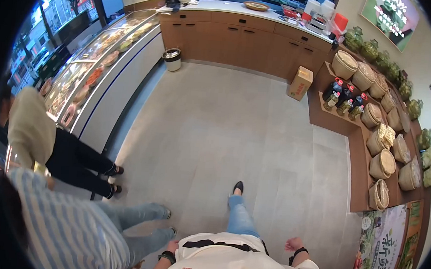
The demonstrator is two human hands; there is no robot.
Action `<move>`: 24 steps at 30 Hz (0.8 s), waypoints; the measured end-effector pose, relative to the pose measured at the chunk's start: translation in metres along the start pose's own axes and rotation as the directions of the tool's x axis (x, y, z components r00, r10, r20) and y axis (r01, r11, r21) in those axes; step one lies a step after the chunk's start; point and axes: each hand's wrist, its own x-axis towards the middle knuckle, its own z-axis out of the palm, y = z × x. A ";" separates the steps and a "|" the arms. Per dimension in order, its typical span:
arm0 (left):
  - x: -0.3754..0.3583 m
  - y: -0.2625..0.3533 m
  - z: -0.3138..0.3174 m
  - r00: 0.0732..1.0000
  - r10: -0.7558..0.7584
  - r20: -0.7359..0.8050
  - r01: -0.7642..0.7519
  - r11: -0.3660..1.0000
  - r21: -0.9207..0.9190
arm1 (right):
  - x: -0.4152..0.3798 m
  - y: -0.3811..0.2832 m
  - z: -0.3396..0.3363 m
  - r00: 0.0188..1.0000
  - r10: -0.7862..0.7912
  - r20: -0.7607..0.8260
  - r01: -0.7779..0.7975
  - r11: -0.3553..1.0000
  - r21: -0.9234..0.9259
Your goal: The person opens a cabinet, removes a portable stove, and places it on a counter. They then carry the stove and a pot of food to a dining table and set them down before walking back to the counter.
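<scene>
My left hand [172, 245] hangs close to the hem of my white top [221, 265], with a black band on the wrist. Its fingers are too small and partly hidden to make out. Out to the right side swings my right hand [295, 244], also with a black wristband. Its fingers are loosely bent and I see nothing in them. One leg in blue jeans [242, 214] and a black shoe [239, 187] reach forward on the grey floor [200, 133].
Two people, one in a striped shirt [72, 222] and one in a beige top [32, 124], stand left by a glass food display [87, 70]. Ahead are a counter [242, 39], bin [171, 60] and carton [300, 83]. Right, shelves hold baskets [383, 164] and bottles [332, 100].
</scene>
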 end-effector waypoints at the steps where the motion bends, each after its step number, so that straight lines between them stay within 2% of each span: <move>1: 0.012 0.025 -0.002 0.999 -0.031 0.019 0.031 0.999 -0.044 | 0.011 -0.021 -0.008 1.000 0.028 -0.006 -0.028 0.999 0.034; 2: 0.014 0.068 -0.009 0.997 -0.061 0.038 0.064 0.994 -0.088 | 0.020 -0.047 -0.018 0.999 0.051 -0.012 -0.050 0.997 0.065; 3: 0.036 0.129 -0.018 0.996 -0.071 0.046 0.076 0.987 -0.139 | 0.033 -0.084 -0.025 0.999 -0.007 -0.044 0.009 0.999 0.051; 4: 0.053 0.176 -0.022 0.990 -0.122 0.071 0.133 0.975 -0.176 | 0.047 -0.122 -0.034 0.996 -0.081 -0.044 0.086 0.990 0.113; 6: 0.083 0.252 -0.029 0.965 -0.231 0.125 0.256 0.936 -0.242 | 0.069 -0.215 -0.044 0.979 -0.197 -0.051 0.203 0.964 0.169; 7: 0.103 0.282 -0.031 0.976 -0.186 0.111 0.209 0.942 -0.261 | 0.078 -0.269 -0.049 0.967 -0.248 -0.059 0.254 0.953 0.162; 8: 0.123 0.308 -0.034 0.974 -0.198 0.107 0.223 0.913 -0.341 | 0.102 -0.313 -0.053 0.902 -0.427 -0.061 0.431 0.892 0.132; 9: 0.142 0.331 -0.033 0.971 -0.214 0.110 0.241 0.875 -0.420 | 0.115 -0.365 -0.053 0.852 -0.520 -0.063 0.524 0.846 0.104; 10: 0.164 0.349 -0.028 0.967 -0.225 0.116 0.253 0.829 -0.499 | 0.106 -0.429 -0.049 0.879 -0.474 -0.055 0.477 0.870 0.126; 11: 0.187 0.361 -0.023 0.969 -0.213 0.123 0.245 0.796 -0.554 | 0.097 -0.490 -0.045 0.870 -0.494 -0.013 0.491 0.862 0.124; 12: 0.208 0.376 -0.018 0.976 -0.188 0.109 0.217 0.844 -0.491 | 0.097 -0.547 -0.041 0.844 -0.537 0.012 0.535 0.842 0.065; 14: 0.248 0.410 -0.019 0.987 -0.138 0.080 0.158 0.926 -0.343 | 0.102 -0.649 -0.032 0.757 -0.649 0.078 0.644 0.761 0.084; 15: 0.270 0.421 -0.017 0.997 -0.068 0.045 0.079 0.942 -0.327 | 0.100 -0.697 -0.028 0.717 -0.690 0.094 0.684 0.724 0.094; 17: 0.316 0.448 -0.018 0.995 -0.086 0.044 0.092 0.980 -0.174 | 0.091 -0.782 -0.021 0.647 -0.754 0.111 0.742 0.657 0.136; 18: 0.338 0.468 -0.024 0.995 -0.089 0.044 0.093 0.991 -0.095 | 0.085 -0.821 -0.018 0.617 -0.779 0.111 0.761 0.626 0.168; 19: 0.355 0.498 -0.036 0.991 -0.055 0.121 0.061 0.997 -0.047 | 0.084 -0.851 -0.020 0.589 -0.801 0.107 0.777 0.597 0.199; 23: 0.492 0.563 -0.064 0.974 0.040 0.224 -0.057 0.996 0.070 | 0.094 -0.955 -0.057 0.616 -0.787 0.030 0.738 0.591 0.325; 24: 0.536 0.587 -0.081 0.904 0.153 0.400 -0.351 0.800 0.486 | 0.094 -0.975 -0.076 0.625 -0.780 -0.009 0.730 0.581 0.360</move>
